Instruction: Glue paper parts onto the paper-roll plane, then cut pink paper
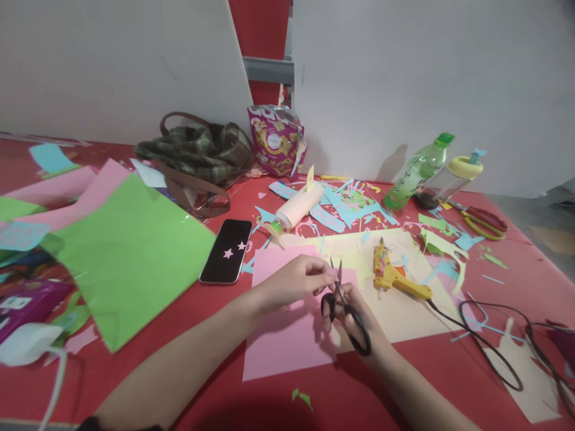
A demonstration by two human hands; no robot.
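My right hand (353, 311) grips a pair of black-handled scissors (362, 335), its fingers in the loops and the blades slightly apart, pointing away from me. Close against the blades, my left hand (309, 278) pinches a small bit of pink paper (333, 274), mostly hidden by the fingertips. Both hands are over a pink sheet (283, 341), which lies partly on a pale yellow sheet (404, 323). Two small pink stars (228, 254) rest on a black phone (220, 263) left of my hands.
A yellow glue gun (395, 278) with a black cable lies at right. Farther back stand a green bottle (415, 173), a clear container (453, 179) and a purple snack bag (276, 140). Red-handled scissors (483, 220) lie far right; green sheets (130, 251) lie left. Paper scraps surround a paper-wrapped tube (300, 205).
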